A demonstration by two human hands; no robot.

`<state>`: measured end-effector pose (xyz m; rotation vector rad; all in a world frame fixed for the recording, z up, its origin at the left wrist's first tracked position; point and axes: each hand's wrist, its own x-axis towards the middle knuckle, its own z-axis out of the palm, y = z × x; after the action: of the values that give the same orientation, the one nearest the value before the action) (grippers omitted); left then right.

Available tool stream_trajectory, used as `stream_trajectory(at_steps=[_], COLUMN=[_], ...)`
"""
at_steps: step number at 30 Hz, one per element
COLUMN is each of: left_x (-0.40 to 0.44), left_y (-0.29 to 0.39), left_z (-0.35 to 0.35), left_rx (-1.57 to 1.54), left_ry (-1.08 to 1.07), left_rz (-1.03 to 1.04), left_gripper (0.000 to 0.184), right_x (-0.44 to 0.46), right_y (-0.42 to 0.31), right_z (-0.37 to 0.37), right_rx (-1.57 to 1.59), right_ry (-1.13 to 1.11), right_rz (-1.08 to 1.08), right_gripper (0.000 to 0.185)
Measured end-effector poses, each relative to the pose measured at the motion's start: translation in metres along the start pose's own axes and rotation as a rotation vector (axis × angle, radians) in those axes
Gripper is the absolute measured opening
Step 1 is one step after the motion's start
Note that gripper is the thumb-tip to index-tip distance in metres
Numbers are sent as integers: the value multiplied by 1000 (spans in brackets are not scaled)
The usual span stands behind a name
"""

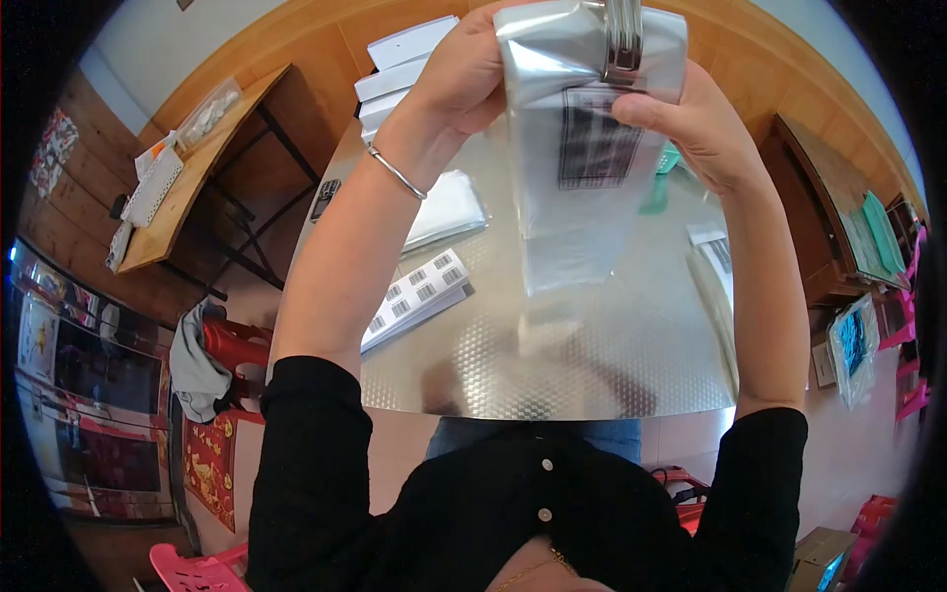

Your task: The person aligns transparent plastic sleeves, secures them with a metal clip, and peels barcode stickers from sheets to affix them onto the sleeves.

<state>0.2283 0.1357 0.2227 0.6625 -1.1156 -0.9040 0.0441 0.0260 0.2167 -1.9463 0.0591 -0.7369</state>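
A bundle of clear plastic bags (567, 232) hangs upright above the table, with a dark printed panel on its front. A metal clip (622, 49) grips the top of the bundle. My left hand (469, 74) is closed on the left edge of the bags, its fingertips hidden behind them. On the right edge my right hand (695, 128) holds the bundle too, its thumb pressed on the front near the printed panel and its other fingers out of sight behind. Below my left forearm, a sheet of barcode labels (424, 289) lies beside a packet of clear plastic (452, 209).
The round metal table (552, 370) has white boxes (395, 84) stacked at its far left and a dark device (324, 200) at its left edge. A green item (655, 197) sits behind the bags. Another plastic packet (712, 259) lies by my right forearm. A wooden side table (202, 168) stands left.
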Motion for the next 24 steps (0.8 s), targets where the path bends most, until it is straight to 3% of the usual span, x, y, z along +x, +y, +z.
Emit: stream_trajectory(at_steps=[2,10,13,17,18,20,24], left_x=[0,-5,-56,-118,-134,-157,-204], left_y=[1,5,-1,-78,-89,-98,-144], left_z=[1,-17,-6,4,11,30,59], left_rx=[45,150,-442,91,211,415,38], left_ry=[-25,-311,-283,-95,-135,-185,-18], left_rz=[-5,10,-67,29,70,-100,-335], left_gripper=[24,32,52,62,58,46,31], right_x=[3,-4,-15,-44,-53,-70,-95], right_y=[3,10,4,-25,-24,-20,-1], right_z=[-3,7,6,19,21,22,23], right_rx=[3,17,-18,-15,5,45,175], right_ry=[-100,61,92,59,65,77,48], right_rz=[3,18,4,13,27,55,275], right_gripper=[47,31,30,28,27,26,24])
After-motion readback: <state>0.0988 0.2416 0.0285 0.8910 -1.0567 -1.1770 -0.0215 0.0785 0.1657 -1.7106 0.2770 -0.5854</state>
